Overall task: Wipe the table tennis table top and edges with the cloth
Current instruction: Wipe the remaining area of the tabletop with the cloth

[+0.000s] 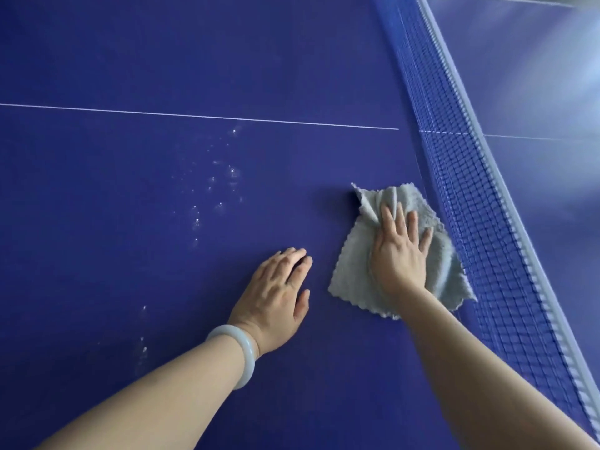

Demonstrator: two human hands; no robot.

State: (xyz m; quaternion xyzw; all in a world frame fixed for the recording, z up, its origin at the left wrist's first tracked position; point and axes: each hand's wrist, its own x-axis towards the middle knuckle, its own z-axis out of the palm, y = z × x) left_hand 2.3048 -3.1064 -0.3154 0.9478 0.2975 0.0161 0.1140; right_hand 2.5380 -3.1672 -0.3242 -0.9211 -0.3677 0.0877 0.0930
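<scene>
The right hand (397, 254) lies flat, palm down, on the grey cloth (352, 276), its fingers straight and slightly spread, pointing toward 12 o'clock. It presses the cloth against the blue table tennis table (146, 60) rather than pinching it. The cloth sits directly under the palm and reaches out past the hand on all sides. A rumpled corner stands at 11 o'clock beyond the fingertips, with folds gathered between the fingers. A flatter flap with a scalloped edge spreads toward 7 and 6 o'clock beside the wrist, and another part shows at 4 o'clock.

Just beyond the cloth, from 1 to 5 o'clock of the hand, runs the blue net (470, 206) with its white top band, slanting across the view. The cloth's edge on that side lies close by the net's foot; whether they touch cannot be told.

At 8 o'clock of the right hand, near but apart from the cloth, the left hand (276, 297) rests flat on the bare table top, fingers relaxed and close together, holding nothing. A pale bangle (242, 350) circles its wrist.

Farther out, at 10 o'clock, a scatter of whitish specks (224, 190) marks the surface, with a few more at 8 o'clock beyond the left forearm. A thin white line (201, 116) crosses the table at 11 o'clock, ending short of the net.
</scene>
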